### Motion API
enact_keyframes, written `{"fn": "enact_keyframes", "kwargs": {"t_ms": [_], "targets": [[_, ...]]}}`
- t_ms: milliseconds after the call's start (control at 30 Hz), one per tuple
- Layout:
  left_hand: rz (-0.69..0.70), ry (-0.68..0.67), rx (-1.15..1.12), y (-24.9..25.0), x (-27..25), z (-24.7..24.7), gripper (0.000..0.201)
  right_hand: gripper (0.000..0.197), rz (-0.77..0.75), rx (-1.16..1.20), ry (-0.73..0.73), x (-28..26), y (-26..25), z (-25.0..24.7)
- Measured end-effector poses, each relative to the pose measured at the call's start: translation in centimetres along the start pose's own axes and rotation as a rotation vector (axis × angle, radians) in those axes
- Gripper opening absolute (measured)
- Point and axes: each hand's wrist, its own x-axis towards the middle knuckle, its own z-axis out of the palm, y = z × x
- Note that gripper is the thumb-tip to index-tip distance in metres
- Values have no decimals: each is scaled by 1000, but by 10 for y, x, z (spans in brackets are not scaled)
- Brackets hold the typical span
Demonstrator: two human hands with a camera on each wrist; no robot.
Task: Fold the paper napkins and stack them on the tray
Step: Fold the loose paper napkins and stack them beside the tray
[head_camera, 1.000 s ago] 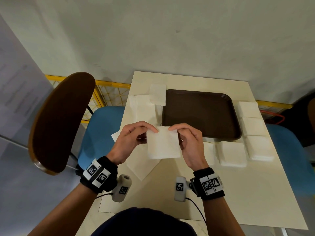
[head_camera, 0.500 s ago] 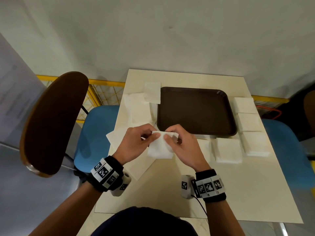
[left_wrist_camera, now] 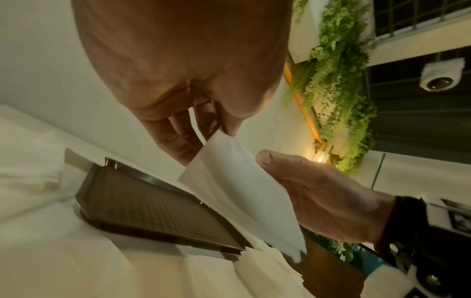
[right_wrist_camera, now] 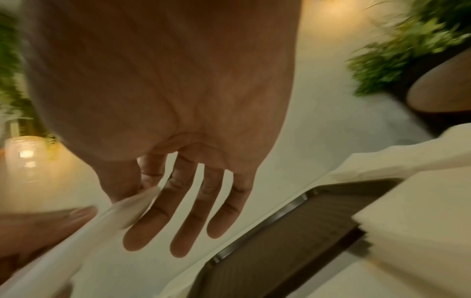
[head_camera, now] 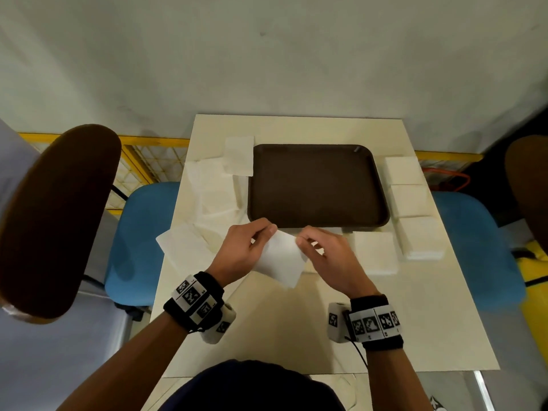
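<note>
White square paper napkin (head_camera: 280, 259) held above cream bench (head_camera: 296, 336), just short of dark brown plastic tray (head_camera: 317, 185). Your left hand (head_camera: 240, 252) and right hand (head_camera: 329, 259) each pinch top corner, likely to align fold. Tray holds nothing yet.

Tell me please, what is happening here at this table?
A person holds one white paper napkin above the table, the left hand and the right hand each pinching its upper edge. The brown tray beyond the hands has nothing on it yet. Loose napkins lie to its left, folded stacks to its right.
</note>
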Motion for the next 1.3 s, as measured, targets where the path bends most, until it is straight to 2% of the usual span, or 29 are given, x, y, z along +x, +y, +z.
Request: {"fn": "enact_keyframes", "kwargs": {"t_ms": [167,233,300,367,533,633,733,900,1000,1167,1300], "targets": [[-73,28,-85,-3,18,36,35,17,197,32,144,-12,32,-23],[-121,42,-134,-2,26,52,37,8,314,190,197,-15,38,-24],[-178,42,-165,-2,34,66,38,20,390,308,201,-18,40,-23],[-243,37,-196,-3,42,80,38,31,439,252,183,-20,47,-22],[-397,-60,-218,-12,56,109,18,13,583,-5,213,-16,70,-14],[-428,-76,-128,-20,61,122,21,4,597,-162,194,-11,79,-9],[-429,-69,-10,-28,65,135,19,6,598,-318,130,-4,85,-3],[-399,-68,122,-35,64,146,26,26,564,-496,27,3,88,12],[-381,-75,140,-34,63,145,28,29,584,-579,15,4,84,16],[-321,-49,109,-28,52,126,25,35,596,-580,113,7,69,25],[-261,34,124,-28,31,82,11,28,508,-499,154,10,42,42]]}}
